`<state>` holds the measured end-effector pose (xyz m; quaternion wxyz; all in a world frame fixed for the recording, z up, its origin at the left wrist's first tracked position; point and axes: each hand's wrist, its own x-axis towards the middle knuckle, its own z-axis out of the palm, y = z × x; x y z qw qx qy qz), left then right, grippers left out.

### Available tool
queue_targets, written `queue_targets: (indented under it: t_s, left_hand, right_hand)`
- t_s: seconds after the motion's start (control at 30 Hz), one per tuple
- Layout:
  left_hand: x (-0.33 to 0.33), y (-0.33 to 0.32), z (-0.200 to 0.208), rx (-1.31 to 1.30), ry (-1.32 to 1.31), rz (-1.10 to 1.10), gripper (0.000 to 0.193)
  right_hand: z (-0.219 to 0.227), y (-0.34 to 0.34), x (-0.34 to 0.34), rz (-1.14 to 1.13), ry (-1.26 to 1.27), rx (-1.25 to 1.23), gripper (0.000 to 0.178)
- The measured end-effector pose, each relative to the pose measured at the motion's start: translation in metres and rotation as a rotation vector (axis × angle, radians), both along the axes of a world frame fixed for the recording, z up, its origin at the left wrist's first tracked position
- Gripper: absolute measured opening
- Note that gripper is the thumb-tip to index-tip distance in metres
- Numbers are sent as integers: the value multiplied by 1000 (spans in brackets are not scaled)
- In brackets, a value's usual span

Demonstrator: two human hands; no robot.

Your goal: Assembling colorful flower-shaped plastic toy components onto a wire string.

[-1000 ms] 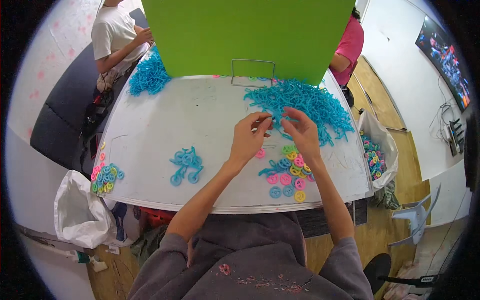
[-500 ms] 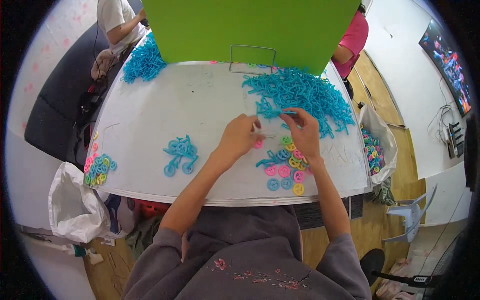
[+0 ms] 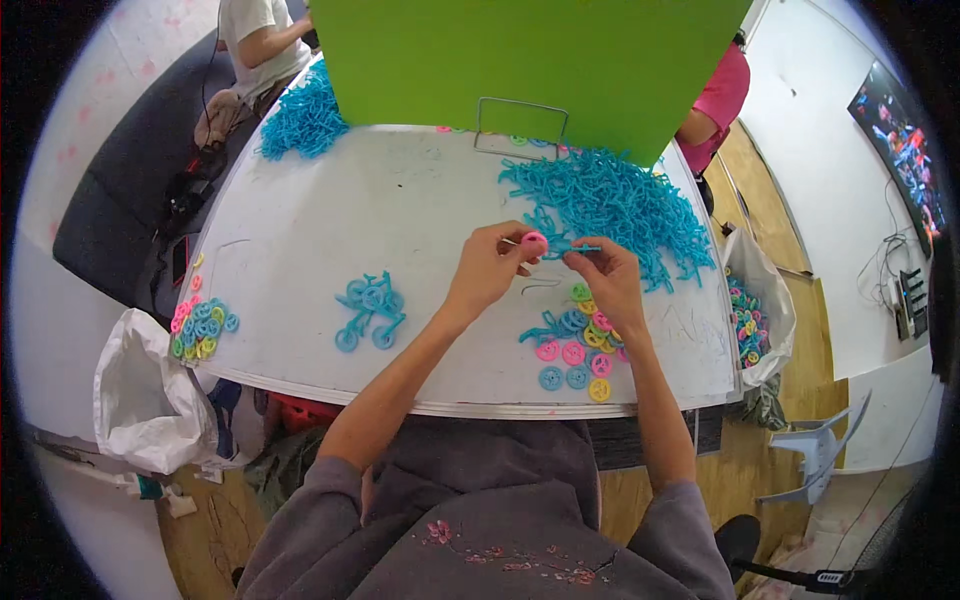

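Observation:
Between the fingers of my left hand (image 3: pixel 490 265) is a small pink wheel (image 3: pixel 535 244), held up above the table. Close on its right, my right hand (image 3: pixel 610 280) pinches a thin blue plastic stick (image 3: pixel 585 249), one end pointing toward the wheel. Whether the two parts touch I cannot tell. Below my right hand lies a cluster of pink, yellow, green and blue wheels (image 3: pixel 573 353). A large heap of blue plastic sticks (image 3: pixel 620 205) spreads just beyond both hands. Left of my left forearm rests a small group of blue wheels joined to sticks (image 3: pixel 370 308).
An upright green board (image 3: pixel 520 60) with a wire stand (image 3: pixel 520 128) crosses the white table's (image 3: pixel 300 250) far side. More blue sticks (image 3: pixel 303 118) lie far left, loose wheels (image 3: pixel 205 325) at the left edge. White sacks (image 3: pixel 150 390) flank the table. Two people sit beyond.
My left hand has come up from the tabletop with a pink wheel and moved close to the stick. My right hand keeps its pinch. The whole view has shifted slightly.

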<state>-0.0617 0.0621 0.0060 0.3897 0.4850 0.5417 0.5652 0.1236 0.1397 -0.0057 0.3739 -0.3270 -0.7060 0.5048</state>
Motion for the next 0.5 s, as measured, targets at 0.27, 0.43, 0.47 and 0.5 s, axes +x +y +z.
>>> queue_targets:
  t_s: [0.27, 0.43, 0.47, 0.5]
  left_hand:
    - [7, 1, -12, -70, -224, -90, 18]
    - [12, 5, -14, 18, -141, -10, 16]
    - [14, 5, -14, 54, -128, 23, 14]
    - [16, 3, -12, 53, -128, 23, 14]
  right_hand:
    - [7, -13, -9, 5, 2, 35, 16]
    - [-7, -4, -8, 65, 41, 49, 14]
    - [-8, -3, -8, 69, 18, 53, 13]
    - [-8, -3, -8, 68, 18, 52, 13]
